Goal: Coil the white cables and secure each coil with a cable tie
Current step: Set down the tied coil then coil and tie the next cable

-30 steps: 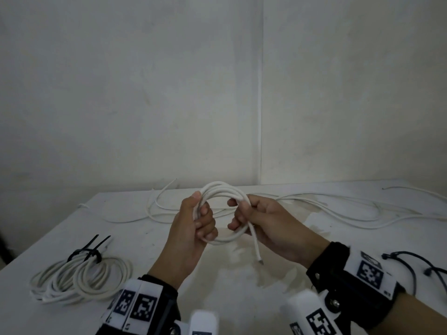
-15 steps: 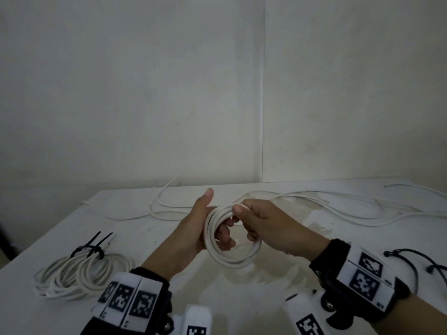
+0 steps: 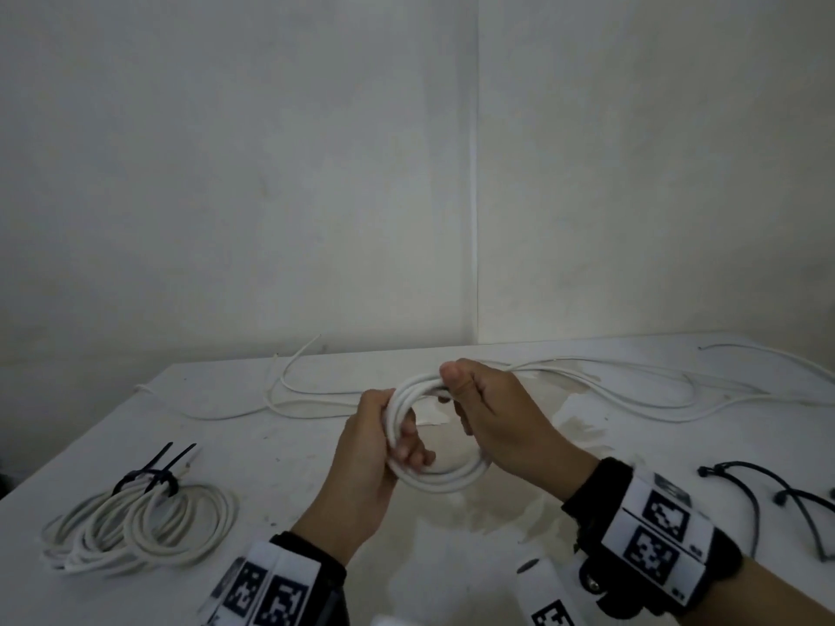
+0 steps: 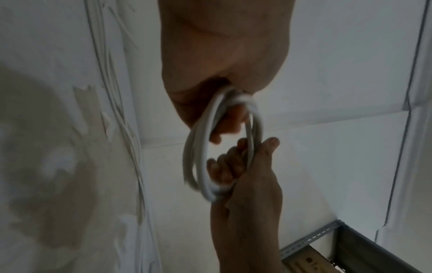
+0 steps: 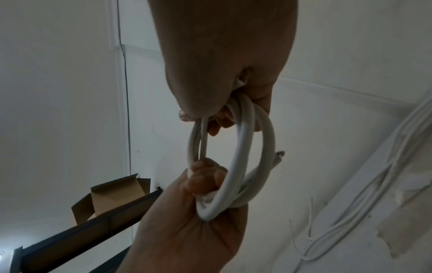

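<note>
Above the middle of the white table (image 3: 289,472) I hold a small coil of white cable (image 3: 436,480) with both hands. My left hand (image 3: 375,449) grips the coil's left side, fingers curled through the ring. My right hand (image 3: 492,413) pinches the far top of the coil, thumb on top. The left wrist view shows the coil (image 4: 198,157) spanning from the left hand (image 4: 224,55) to the right hand (image 4: 245,175). In the right wrist view the coil (image 5: 245,157) shows a cut cable end (image 5: 278,156) sticking out at its side.
A finished white coil (image 3: 144,528) bound with black cable ties (image 3: 153,478) lies at the near left. Several loose white cables (image 3: 632,390) trail across the back of the table. Spare black cable ties (image 3: 768,494) lie at the near right. Walls close the corner behind.
The coil has swung from upright to hanging lower between my hands. The loose tail that dangled below my right hand has been wound in. My right hand now holds the coil's far top.
</note>
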Available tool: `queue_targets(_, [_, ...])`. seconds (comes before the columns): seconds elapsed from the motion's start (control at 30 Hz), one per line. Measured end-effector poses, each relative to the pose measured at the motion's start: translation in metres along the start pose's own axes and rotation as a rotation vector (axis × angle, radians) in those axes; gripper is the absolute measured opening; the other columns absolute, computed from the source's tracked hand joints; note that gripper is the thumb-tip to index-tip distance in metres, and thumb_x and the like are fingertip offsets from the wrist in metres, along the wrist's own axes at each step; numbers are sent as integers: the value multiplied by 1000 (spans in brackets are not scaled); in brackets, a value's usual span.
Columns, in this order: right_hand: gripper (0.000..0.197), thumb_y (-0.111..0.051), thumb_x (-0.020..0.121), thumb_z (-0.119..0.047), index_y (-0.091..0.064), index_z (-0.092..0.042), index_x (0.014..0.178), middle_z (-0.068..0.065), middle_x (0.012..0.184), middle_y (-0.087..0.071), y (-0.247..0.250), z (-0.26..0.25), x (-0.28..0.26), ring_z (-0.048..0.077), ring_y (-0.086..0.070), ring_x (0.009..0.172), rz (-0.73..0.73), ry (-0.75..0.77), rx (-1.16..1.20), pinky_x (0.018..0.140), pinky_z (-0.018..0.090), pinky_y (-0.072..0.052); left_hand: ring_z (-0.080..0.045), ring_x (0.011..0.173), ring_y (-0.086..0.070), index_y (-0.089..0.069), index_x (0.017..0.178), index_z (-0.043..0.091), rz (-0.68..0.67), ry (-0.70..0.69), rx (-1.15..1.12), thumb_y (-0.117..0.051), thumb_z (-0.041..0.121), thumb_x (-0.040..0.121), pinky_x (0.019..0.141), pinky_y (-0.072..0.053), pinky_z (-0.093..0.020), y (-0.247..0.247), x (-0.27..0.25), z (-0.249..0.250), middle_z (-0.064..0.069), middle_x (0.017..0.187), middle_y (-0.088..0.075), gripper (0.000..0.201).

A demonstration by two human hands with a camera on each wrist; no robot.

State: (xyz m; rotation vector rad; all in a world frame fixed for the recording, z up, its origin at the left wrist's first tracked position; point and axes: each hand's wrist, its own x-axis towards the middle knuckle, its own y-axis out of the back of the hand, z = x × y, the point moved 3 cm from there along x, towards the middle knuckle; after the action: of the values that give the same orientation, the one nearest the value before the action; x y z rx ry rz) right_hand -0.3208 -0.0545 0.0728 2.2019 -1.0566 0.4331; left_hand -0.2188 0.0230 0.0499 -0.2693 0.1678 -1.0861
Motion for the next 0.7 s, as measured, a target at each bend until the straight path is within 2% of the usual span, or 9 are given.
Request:
queue_targets(0.07, [34, -38, 96, -27, -45, -23, 63, -13, 49, -45, 2, 1, -1, -8, -49, 52, -97, -4, -84, 55, 10, -35, -16, 39, -45, -55, 58, 5, -76, 45, 121, -32, 20, 94, 50, -50, -26, 2, -2, 3, -5, 42, -45, 46])
queue_targets(0.13, [35, -37, 97, -29, -42, -27, 62, -14, 55, -43, 3, -1, -2, -9, -49, 55, -175, -4, -168, 58, 10, -36, -17, 40, -47, -58, 63, 3, -126, 61, 222, -32, 31, 97, 53, -50, -28, -2, -5, 7, -5, 43, -47, 51])
queue_targets(0.23, [33, -36, 96, -30, -46, -26, 65, -15, 58, -44, 4, -7, 0, -6, -50, 54, -164, 14, -115, 56, 10, -36, -11, 36, -31, -47, 61, 9, -109, -7, 285, -38, 41, 95, 45, -43, -23, -14, -10, 10, 5, 40, -32, 48])
queue_targets(0.27, [35, -35, 94, -35, -48, -22, 65, -13, 58, -44, 4, -7, 0, -1, -48, 52, -132, 15, -70, 55, 12, -35, -10, 36, -26, -42, 60, 10, -76, -17, 259, -41, 40, 95, 42, -40, -21, -17, -11, 10, 7, 40, -29, 45])
queue_targets(0.33, [49, -31, 87, -45, -52, -4, 71, -4, 59, -43, 4, -4, 0, 5, -40, 52, -75, 4, 11, 56, 20, -35, -9, 35, -22, -36, 59, 13, -16, -22, 190, -44, 37, 94, 38, -35, -20, -18, -11, 8, 7, 40, -26, 43])
queue_targets(0.4, [58, -28, 85, -47, -54, 5, 83, -2, 63, -47, 5, 2, -1, 8, -44, 59, -67, -14, 56, 61, 22, -38, -8, 35, -21, -33, 58, 14, 40, -36, 110, -44, 37, 94, 37, -33, -20, -14, -8, 6, 7, 41, -23, 44])
queue_targets(0.5, [49, -26, 87, -43, -57, -7, 98, -7, 66, -51, 3, 7, -6, 2, -48, 62, -83, -33, 67, 63, 14, -38, -8, 34, -21, -34, 58, 14, 91, -75, -8, -43, 38, 94, 38, -33, -20, -7, -4, 6, 6, 41, -22, 44])
queue_targets(0.6, [28, -29, 95, -32, -52, -17, 103, -6, 64, -47, 3, 10, -9, 2, -48, 58, -65, -27, 1, 59, 14, -38, -8, 34, -26, -36, 58, 14, 68, -78, -45, -40, 38, 95, 42, -39, -21, -6, -4, 0, 5, 41, -25, 45])
queue_targets(0.7, [26, -29, 96, -32, -51, -19, 104, -8, 65, -45, 7, 11, -9, 3, -47, 57, -91, -26, -76, 59, 14, -37, -14, 39, -46, -46, 54, 10, -51, -23, 53, -34, 36, 97, 58, -52, -31, -1, -2, -2, -1, 43, -42, 51])
